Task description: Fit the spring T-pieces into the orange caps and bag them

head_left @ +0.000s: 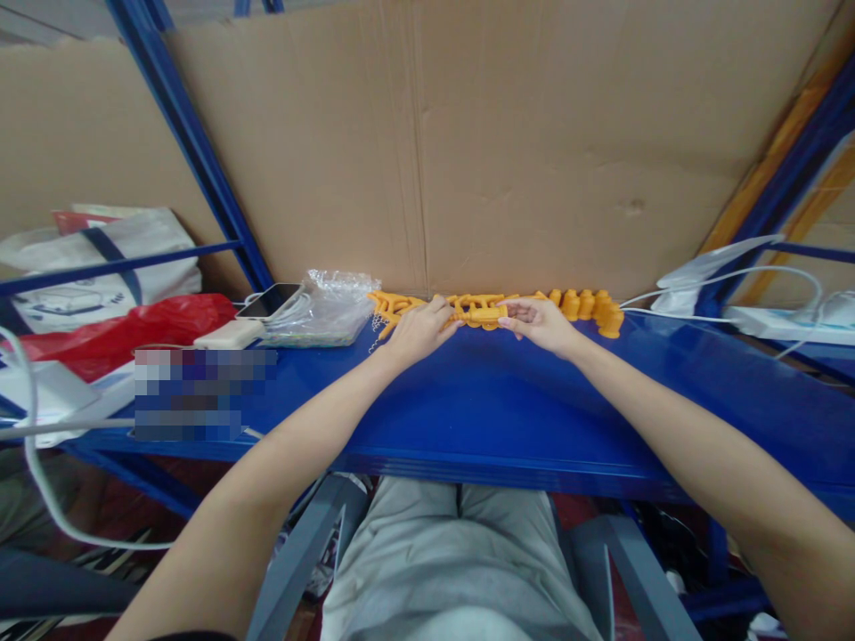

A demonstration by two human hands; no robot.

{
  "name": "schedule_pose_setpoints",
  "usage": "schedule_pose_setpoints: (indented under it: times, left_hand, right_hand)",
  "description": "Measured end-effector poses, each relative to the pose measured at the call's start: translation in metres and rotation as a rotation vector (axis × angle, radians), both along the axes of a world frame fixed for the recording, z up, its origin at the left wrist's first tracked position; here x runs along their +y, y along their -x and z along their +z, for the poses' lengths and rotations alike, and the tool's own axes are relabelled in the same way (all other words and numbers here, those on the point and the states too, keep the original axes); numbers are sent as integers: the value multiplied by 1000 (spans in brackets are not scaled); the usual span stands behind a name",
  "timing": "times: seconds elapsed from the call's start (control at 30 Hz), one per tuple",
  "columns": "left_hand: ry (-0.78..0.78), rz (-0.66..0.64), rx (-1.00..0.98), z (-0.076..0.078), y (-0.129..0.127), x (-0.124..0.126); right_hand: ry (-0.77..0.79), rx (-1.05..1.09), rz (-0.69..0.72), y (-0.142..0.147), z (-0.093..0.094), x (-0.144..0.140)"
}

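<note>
An orange plastic piece (482, 315) with a roughly cylindrical body lies between my two hands, over the far part of the blue table. My left hand (420, 331) is closed round its left end, seen from the back, so the fingertips are partly hidden. With thumb and fingers my right hand (540, 324) pinches its right end. Just behind, more orange parts with frames and openings lie along the cardboard. Beyond my right hand several orange cup-like pieces (586, 304) stand in a row. Left of my left hand are orange branching parts (391, 304) and a thin metal chain (375, 322).
Cardboard (521, 151) walls off the back of the blue table (481, 401). On the left are a clear plastic bag (327, 312), a phone (271, 301), a white box (229, 334) and a red bag (134, 329). White cables and a power strip (788, 322) lie at right.
</note>
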State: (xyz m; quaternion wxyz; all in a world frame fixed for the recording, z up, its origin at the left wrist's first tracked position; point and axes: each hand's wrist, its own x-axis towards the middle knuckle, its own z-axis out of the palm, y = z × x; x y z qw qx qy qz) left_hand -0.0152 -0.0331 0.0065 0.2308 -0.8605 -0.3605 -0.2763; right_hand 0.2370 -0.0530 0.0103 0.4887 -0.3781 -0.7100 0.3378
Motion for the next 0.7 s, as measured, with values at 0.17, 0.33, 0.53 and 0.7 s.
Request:
schedule_pose_setpoints:
  times: [0.17, 0.33, 0.53, 0.7]
  left_hand:
    - [-41, 3, 23, 3, 1, -2]
    - [-15, -20, -18, 4, 2, -1]
    - [-11, -102, -164, 10, 0, -4]
    - [44, -115, -184, 9, 5, 3]
  right_hand:
    - [13, 13, 21, 0, 1, 0]
    - [-1, -3, 16, 0, -3, 2]
    - [-100, 22, -51, -1, -12, 14]
    - [-338, -159, -409, -22, -13, 25]
